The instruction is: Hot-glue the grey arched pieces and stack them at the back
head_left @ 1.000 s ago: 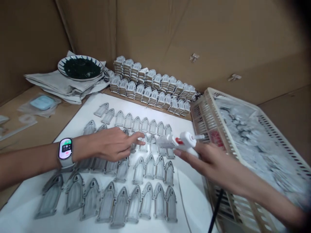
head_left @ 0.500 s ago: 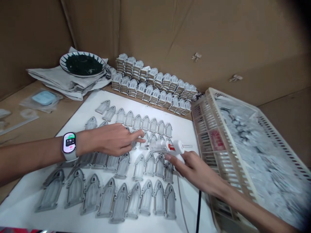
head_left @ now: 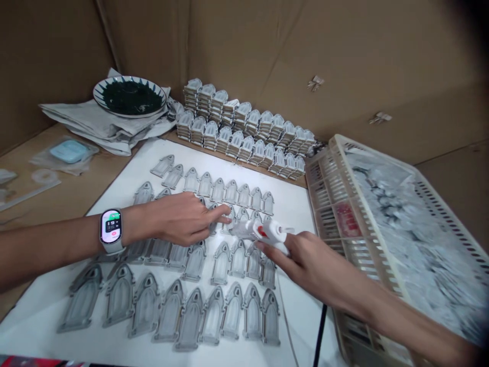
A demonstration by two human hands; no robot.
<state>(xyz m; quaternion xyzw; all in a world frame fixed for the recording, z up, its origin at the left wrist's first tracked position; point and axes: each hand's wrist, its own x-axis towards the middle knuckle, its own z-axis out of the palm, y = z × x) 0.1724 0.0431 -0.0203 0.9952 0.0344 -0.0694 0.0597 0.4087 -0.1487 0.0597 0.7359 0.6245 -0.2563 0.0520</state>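
Note:
My right hand (head_left: 301,255) is wrapped around a white hot glue gun (head_left: 273,231) with a red-orange part, its nozzle pointing left at a small arched window-shaped piece in the middle rows. Just left of the nozzle, my left hand (head_left: 187,219) reaches over the same row, index finger stretched out and fingertips at that piece; nothing shows in its grip. Several grey-framed arched window pieces (head_left: 191,318) with translucent panes lie in rows on a white board (head_left: 298,306). My left forearm and hand cover parts of the middle rows.
Stacks of the same arched pieces (head_left: 237,140) line the board's far edge. To the right leans a cream plastic basket (head_left: 332,178) filled with bagged parts. A patterned plate (head_left: 130,97) of dark green material rests on papers at back left, near a blue case (head_left: 69,151) in plastic.
My right hand and the glue gun have tilted slightly, and the gun's rear has shifted left. My left hand stays almost in place. The whole view has shifted a little.

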